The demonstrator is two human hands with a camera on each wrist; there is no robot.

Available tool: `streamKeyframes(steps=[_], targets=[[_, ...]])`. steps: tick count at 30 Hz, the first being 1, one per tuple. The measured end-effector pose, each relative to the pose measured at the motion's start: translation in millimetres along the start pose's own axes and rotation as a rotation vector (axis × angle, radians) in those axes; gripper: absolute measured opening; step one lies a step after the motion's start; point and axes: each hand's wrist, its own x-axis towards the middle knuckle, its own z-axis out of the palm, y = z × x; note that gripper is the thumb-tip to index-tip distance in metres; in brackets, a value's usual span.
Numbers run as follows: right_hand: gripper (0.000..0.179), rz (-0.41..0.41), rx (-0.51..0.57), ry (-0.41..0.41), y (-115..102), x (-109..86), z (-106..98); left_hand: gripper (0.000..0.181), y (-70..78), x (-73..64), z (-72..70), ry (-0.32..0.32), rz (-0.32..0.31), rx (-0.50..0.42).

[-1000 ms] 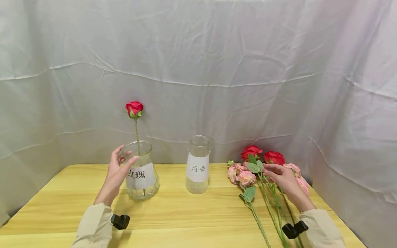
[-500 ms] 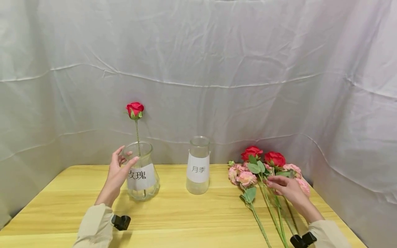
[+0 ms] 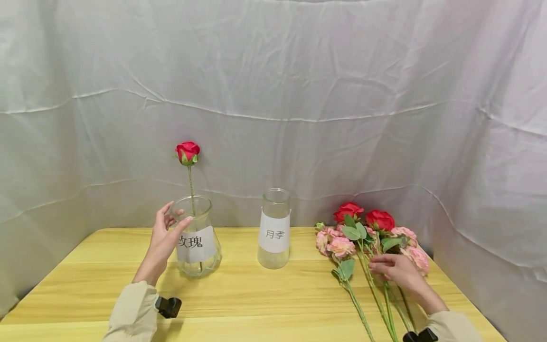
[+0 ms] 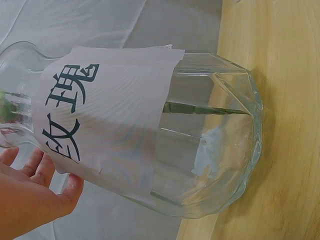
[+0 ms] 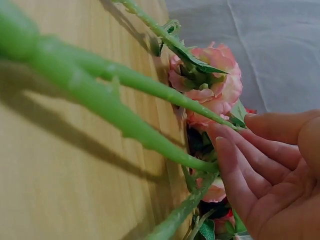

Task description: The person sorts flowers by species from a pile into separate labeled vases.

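Note:
My left hand (image 3: 159,244) grips a wide clear glass vase (image 3: 210,262) near its neck, fingers and thumb curled at its left side. One red rose (image 3: 187,152) stands upright in that vase, its stem reaching the bottom. At the right, my right hand (image 3: 399,271) is over a pile of flowers, thumb close to the fingertips. In the right wrist view, a forked green stem (image 5: 125,112) runs between thumb and fingers; whether they press on it is unclear. Red roses (image 3: 379,220) and pink flowers (image 3: 342,247) lie there, stems toward me.
A narrower clear glass vase (image 3: 273,260) stands mid-table with a white paper label (image 3: 274,232), no flower in it. The wide vase also has a paper label (image 3: 196,243). Grey cloth (image 3: 273,118) hangs behind and beside the wooden table (image 3: 239,304).
My right hand has moved from the leaves just below the red roses down along the stems toward me. The left hand, vases and flowers have kept their places.

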Motion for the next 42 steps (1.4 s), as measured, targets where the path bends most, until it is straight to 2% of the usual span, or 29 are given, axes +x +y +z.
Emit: streamKeyframes(steps=[11, 16, 22, 27, 31, 35, 39, 42], targets=[[0.035, 0.009, -0.108, -0.025, -3, 5.2, 4, 0.084, -0.6, -1.6, -0.3, -0.001, -0.009, 0.002], [0.036, -0.015, -0.097, -0.098, -4, 5.8, 3, 0.084, 0.3, -1.8, 1.0, -0.004, -0.010, 0.004], [0.039, 0.068, 0.033, -0.100, -7, 6.6, 0, 0.084, 1.8, -1.7, 2.5, -0.002, -0.009, 0.013], [0.044, 0.069, 0.184, -0.133, -6, 6.6, -4, 0.085, 2.5, -0.9, 2.7, -0.004, -0.003, 0.013], [0.046, 0.053, 0.302, -0.130, -9, 8.3, -6, 0.085, 3.6, -0.3, 2.3, -0.006, 0.007, 0.013], [0.037, 0.039, 0.425, -0.090, -16, 10.9, -3, 0.085, 4.1, -0.5, 1.5, -0.005, 0.009, 0.012], [0.019, 0.018, 0.536, 0.005, -25, 12.9, 4, 0.085, 3.6, -0.8, 1.0, -0.002, 0.008, 0.012], [0.017, 0.011, 0.603, 0.065, -32, 14.4, 8, 0.084, 2.9, -0.9, 0.8, 0.002, 0.010, 0.010]])
